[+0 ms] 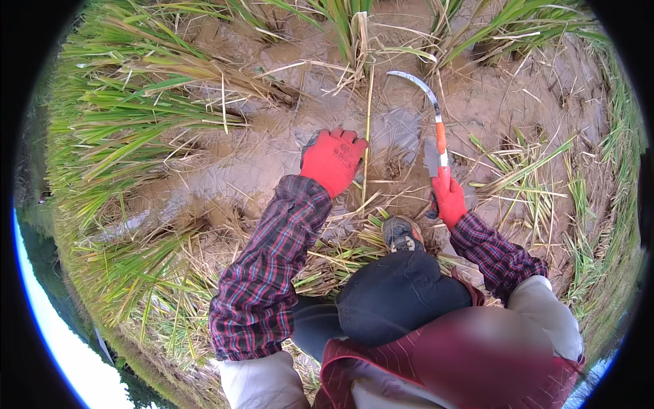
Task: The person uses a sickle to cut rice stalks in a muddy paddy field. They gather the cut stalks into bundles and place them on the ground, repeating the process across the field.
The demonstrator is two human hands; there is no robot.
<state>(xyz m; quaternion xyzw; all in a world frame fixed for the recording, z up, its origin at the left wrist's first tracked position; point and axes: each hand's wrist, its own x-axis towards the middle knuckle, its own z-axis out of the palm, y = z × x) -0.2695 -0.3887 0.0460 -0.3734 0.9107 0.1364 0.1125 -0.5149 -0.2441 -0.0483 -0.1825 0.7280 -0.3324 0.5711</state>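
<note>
My right hand [449, 200], in a red work glove, grips the red handle of a sickle [441, 138]. Its curved metal blade points up and to the left over the mud. My left hand [335, 159], gloved alike, is held low over the wet mud, back of the hand towards me. Its fingertips curl out of sight, so whether anything is in them cannot be told. A long yellow stalk [368, 117] runs upright in the picture just beside the left fingers. Above both hands stands a clump of green rice-like plants [348, 30].
Tall green clumps [133, 112] crowd the left side, and more [531, 25] stand at the upper right. Cut leaves and stalks [531, 179] lie to the right of the sickle. My muddy shoe [402, 232] is planted below the hands, in wet mud [286, 61].
</note>
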